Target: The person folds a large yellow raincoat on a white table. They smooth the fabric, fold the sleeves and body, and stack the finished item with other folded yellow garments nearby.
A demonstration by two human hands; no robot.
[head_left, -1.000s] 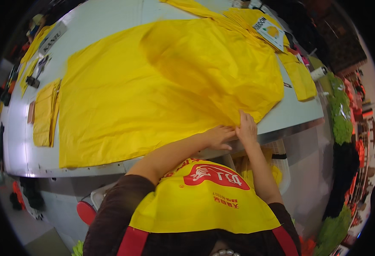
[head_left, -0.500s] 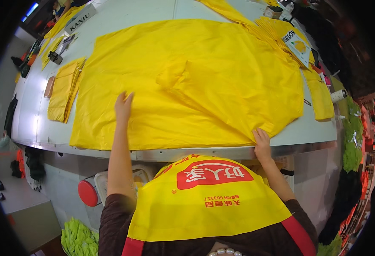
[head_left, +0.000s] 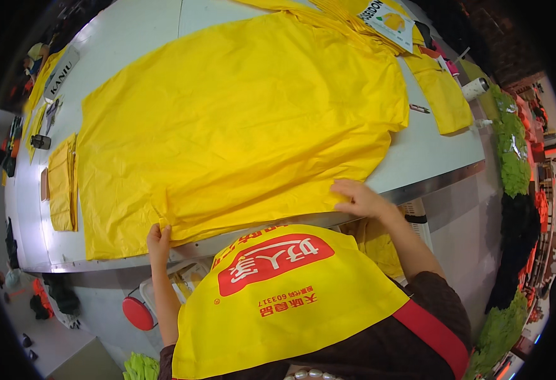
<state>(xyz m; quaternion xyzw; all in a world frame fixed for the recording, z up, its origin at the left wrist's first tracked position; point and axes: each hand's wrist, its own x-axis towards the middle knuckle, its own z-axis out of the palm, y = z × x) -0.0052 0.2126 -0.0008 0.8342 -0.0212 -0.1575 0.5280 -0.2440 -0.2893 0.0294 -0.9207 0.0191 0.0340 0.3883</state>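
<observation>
A large yellow garment (head_left: 240, 114) of thin, slightly shiny fabric, possibly a raincoat, lies spread over the white worktable (head_left: 430, 152). Low creases run across its near side. My left hand (head_left: 159, 240) pinches the near edge of the fabric, left of centre, between thumb and fingers, and a small peak of cloth rises there. At the garment's near right edge is my right hand (head_left: 361, 199), fingers and thumb apart, the tips at the cloth. Nothing shows gripped in it.
Folded yellow pieces (head_left: 62, 183) lie at the left, near a small black object (head_left: 40, 142) and scissors (head_left: 51, 114). A printed card (head_left: 388, 24) rests on stacked yellow garments at the far right. A seam ripper or snips (head_left: 419, 108) and a white roll (head_left: 475, 88) are on the right.
My left hand has come to the near edge and taken hold of it. My right hand has let go of the edge and opened. The bunched cloth in the middle is spread flatter.
</observation>
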